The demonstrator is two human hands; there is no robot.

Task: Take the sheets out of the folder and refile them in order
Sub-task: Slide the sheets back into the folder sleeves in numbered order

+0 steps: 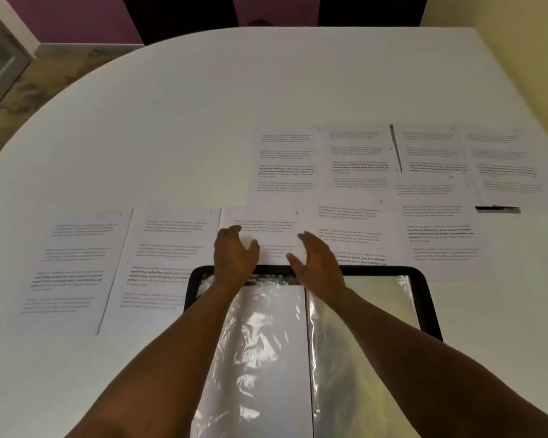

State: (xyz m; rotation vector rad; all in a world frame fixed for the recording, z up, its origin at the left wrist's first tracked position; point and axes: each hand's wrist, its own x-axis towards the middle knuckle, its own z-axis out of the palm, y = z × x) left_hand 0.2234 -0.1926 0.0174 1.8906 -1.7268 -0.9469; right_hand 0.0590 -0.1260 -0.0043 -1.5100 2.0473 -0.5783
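The person is reaching both hands over the open black-edged folder with clear plastic sleeves (310, 343) toward a printed white paper sheet (266, 235) lying just beyond it on the white rounded tabletop (171, 121). The left hand (234, 251) and right hand (317, 260) are hovering with fingers released, grasping nothing. Other printed sheets are lying spread in rows. Refiling seems underway; next, the sheet needs lifting and sliding into a sleeve.

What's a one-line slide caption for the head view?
Both hands, left hand and right hand, reach over the open display folder to one printed sheet among pages spread across the white table.
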